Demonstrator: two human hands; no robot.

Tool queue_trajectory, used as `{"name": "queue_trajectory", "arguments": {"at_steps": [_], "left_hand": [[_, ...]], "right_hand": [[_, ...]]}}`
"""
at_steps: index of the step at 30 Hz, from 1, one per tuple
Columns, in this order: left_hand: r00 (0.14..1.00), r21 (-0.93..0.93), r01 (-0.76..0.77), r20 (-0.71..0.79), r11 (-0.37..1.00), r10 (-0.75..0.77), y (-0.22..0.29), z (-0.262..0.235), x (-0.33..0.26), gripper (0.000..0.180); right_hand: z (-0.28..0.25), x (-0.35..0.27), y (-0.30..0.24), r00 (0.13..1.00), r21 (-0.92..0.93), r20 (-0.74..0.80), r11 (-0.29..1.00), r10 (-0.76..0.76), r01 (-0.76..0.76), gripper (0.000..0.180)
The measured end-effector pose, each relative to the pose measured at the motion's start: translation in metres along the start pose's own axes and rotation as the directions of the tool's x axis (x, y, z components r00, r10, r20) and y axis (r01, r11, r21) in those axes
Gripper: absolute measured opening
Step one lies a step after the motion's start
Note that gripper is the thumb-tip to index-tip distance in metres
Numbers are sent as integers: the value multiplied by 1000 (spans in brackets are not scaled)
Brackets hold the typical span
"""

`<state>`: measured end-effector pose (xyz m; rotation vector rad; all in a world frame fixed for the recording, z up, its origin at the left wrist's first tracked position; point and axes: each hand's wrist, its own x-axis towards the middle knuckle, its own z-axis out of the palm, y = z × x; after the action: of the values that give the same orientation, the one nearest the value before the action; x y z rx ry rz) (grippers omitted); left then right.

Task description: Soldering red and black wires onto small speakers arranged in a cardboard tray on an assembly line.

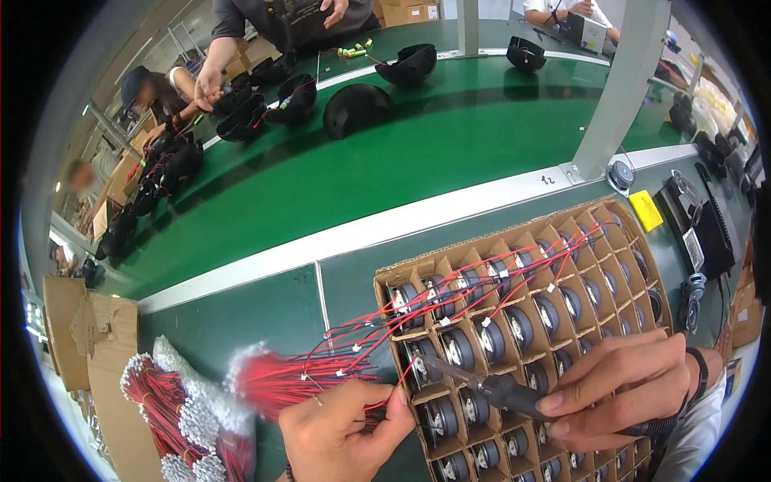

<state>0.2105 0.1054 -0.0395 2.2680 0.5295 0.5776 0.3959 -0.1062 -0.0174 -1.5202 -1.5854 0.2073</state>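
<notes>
In my right hand (pixel 622 394) is a soldering iron (pixel 507 392) with a dark handle, its fingers wrapped round the grip. The iron's metal tip points left, at a small round speaker (pixel 419 371) in the left column of a divided cardboard box (pixel 384 283). My left hand (pixel 341 434) pinches a thin red wire (pixel 408 374) between thumb and forefinger, beside the box's left edge. That wire runs up toward the same speaker; whether it touches the tip is too small to tell. Red and black leads with white connectors (pixel 487 321) lie across the upper rows of speakers.
Bundles of red wires (pixel 157 394) with white ends lie left, partly in clear plastic; another bundle (pixel 277 381) lies nearer the box. Beyond runs a green conveyor belt (pixel 450 136) with black shells (pixel 357 111). A metal post (pixel 618 96), yellow sponge (pixel 645 210) and co-workers surround the table.
</notes>
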Motion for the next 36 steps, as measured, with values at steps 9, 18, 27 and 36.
{"name": "queue_trajectory", "arguments": {"at_steps": [9,18,27,36], "left_hand": [[999,0,24,23,1000,-24,-1,0,0,14],[998,-15,42,37,999,-42,0,0,1,14],[999,-6,23,49,1000,-22,4,-3,3,14],[997,117,10,77,993,-20,27,-16,4,10]], "right_hand": [[-1,1,-1,1000,18,-7,1000,18,-18,18],[-3,1,-1,1000,21,-14,1000,9,-9,19],[-2,-1,0,999,35,-43,999,1,1,20],[-13,-1,0,997,102,-73,995,-7,15,22]]}}
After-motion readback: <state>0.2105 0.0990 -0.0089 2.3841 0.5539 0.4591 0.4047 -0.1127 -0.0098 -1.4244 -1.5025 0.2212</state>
